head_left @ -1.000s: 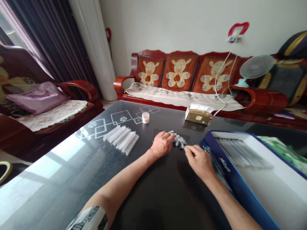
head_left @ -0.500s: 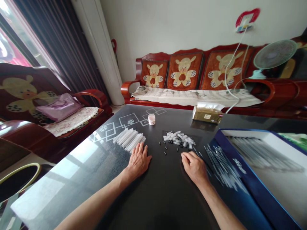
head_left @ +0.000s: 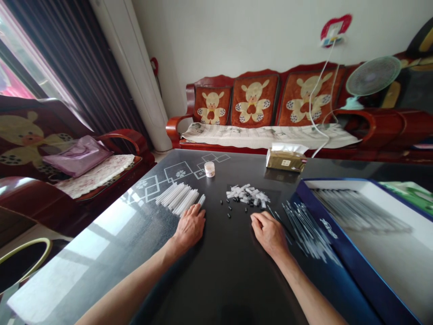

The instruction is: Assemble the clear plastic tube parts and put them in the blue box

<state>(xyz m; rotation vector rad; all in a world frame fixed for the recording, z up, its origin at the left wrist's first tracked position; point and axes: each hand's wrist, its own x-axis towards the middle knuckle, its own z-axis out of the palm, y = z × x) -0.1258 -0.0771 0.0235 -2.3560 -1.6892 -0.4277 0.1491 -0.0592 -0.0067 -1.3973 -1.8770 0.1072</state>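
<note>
Left hand [head_left: 190,229]: flat on the black tabletop [head_left: 219,280], fingers loosely open, holding nothing, tips just beside the bundled white tubes [head_left: 176,198].
Right hand [head_left: 268,233]: fingers curled narrow, tips together; cannot tell if pinching anything.
Nearby: white plastic pieces [head_left: 247,195] and small black pieces [head_left: 230,208] between hands; thin rods [head_left: 306,230] right of right hand.
Rest: blue box [head_left: 352,271] at right, holding more rods [head_left: 355,210].

Matt white plastic tubes [head_left: 177,198] on a glossy black tabletop [head_left: 230,284]; glossy blue card box [head_left: 352,266] at three o'clock, varnished red wood settee [head_left: 176,128] at twelve.
</note>
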